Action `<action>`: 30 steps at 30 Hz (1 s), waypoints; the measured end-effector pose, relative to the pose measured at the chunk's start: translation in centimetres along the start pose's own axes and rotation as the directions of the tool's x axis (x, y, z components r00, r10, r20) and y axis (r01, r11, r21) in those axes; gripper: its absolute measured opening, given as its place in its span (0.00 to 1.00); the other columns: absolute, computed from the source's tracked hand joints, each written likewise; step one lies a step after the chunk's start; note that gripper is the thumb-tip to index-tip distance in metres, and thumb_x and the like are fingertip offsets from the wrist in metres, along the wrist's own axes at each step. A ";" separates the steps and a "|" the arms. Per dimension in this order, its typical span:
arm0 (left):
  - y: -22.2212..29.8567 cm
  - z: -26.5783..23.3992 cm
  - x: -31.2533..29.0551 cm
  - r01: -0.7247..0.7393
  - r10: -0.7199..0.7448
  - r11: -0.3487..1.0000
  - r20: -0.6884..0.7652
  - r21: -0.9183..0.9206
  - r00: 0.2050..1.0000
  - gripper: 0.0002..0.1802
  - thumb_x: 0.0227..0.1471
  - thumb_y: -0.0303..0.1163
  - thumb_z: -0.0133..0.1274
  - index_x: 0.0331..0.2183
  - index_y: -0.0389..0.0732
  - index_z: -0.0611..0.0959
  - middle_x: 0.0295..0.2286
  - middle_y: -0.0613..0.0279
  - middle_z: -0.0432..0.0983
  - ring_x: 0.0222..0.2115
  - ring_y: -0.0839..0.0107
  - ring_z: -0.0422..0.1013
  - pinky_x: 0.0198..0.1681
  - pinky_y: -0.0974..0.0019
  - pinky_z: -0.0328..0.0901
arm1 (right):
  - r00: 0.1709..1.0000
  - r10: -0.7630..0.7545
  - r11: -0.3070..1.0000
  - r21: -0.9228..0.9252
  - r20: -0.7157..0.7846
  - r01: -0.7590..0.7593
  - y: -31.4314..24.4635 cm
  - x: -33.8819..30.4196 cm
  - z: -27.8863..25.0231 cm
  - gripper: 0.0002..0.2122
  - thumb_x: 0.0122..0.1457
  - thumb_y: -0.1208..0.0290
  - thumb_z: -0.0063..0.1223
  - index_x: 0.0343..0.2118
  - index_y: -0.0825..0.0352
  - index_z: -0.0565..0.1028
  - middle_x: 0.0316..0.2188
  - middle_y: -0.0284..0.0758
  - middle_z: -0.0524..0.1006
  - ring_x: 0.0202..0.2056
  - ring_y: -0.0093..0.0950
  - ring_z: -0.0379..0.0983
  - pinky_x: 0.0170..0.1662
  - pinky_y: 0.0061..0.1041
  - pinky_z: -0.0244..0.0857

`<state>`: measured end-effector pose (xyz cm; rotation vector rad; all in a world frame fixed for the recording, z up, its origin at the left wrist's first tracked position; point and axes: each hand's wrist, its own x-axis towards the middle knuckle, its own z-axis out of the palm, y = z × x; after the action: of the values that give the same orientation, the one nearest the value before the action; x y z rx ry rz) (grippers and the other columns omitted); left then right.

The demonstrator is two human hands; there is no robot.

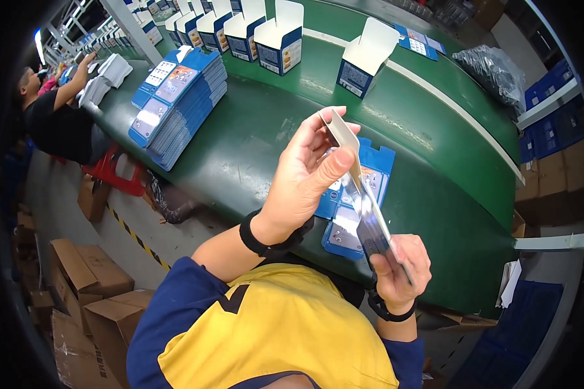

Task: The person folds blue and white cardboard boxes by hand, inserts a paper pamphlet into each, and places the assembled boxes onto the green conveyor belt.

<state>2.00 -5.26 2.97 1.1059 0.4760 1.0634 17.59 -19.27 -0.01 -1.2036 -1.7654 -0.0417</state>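
Between my two hands a flat folded carton (368, 211) is held on edge, its end flap bent at the top. My left hand (315, 162) grips the upper end, thumb on the near face and fingers behind. Lower down at the right, my right hand (401, 269) pinches the other end between thumb and fingers. Beneath it, partly hidden by my hands, blue printed flat cartons (376, 162) lie on the green work surface (253, 142). A tall stack of the same flat cartons (182, 97) stands to the left.
Opened upright boxes (282, 48) with raised lids line the green conveyor, one box (363, 65) standing apart. More flat cartons (418, 42) and a clear plastic bag (493, 71) lie farther right. A co-worker (58, 113) is at the far left. Brown cardboard boxes (91, 272) stand on the floor.
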 end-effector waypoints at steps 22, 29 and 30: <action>-2.2 -3.1 -1.7 -0.679 0.218 0.435 0.662 0.592 0.717 0.40 0.42 0.29 0.59 0.56 0.36 0.61 0.51 0.43 0.61 0.56 0.50 0.57 0.59 0.58 0.51 | 0.919 0.391 0.836 0.437 -0.051 -0.331 0.7 1.8 1.4 0.66 0.19 0.39 0.71 0.62 0.67 0.46 0.56 0.43 0.59 0.57 0.36 0.57 0.59 0.35 0.50; -3.3 -3.8 -0.9 -0.730 0.457 0.477 0.572 0.489 0.681 0.47 0.34 0.27 0.64 0.56 0.35 0.60 0.51 0.43 0.59 0.52 0.46 0.60 0.51 0.53 0.62 | 0.972 0.226 0.623 0.759 0.060 -0.192 1.5 1.7 1.4 0.58 0.24 0.50 0.74 0.60 0.67 0.51 0.55 0.43 0.61 0.59 0.38 0.53 0.61 0.36 0.46; -3.1 -3.8 -1.1 -0.730 0.458 0.477 0.570 0.489 0.682 0.47 0.34 0.27 0.64 0.56 0.35 0.60 0.51 0.43 0.59 0.52 0.46 0.60 0.51 0.53 0.62 | 0.986 0.162 0.583 0.803 0.039 -0.127 1.7 1.6 1.6 0.55 0.26 0.55 0.76 0.59 0.67 0.52 0.55 0.42 0.61 0.60 0.38 0.53 0.61 0.36 0.45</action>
<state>-0.01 -4.52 -1.63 2.2499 0.1387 1.2812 17.71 -16.45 -0.46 -0.6351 -1.3593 0.7672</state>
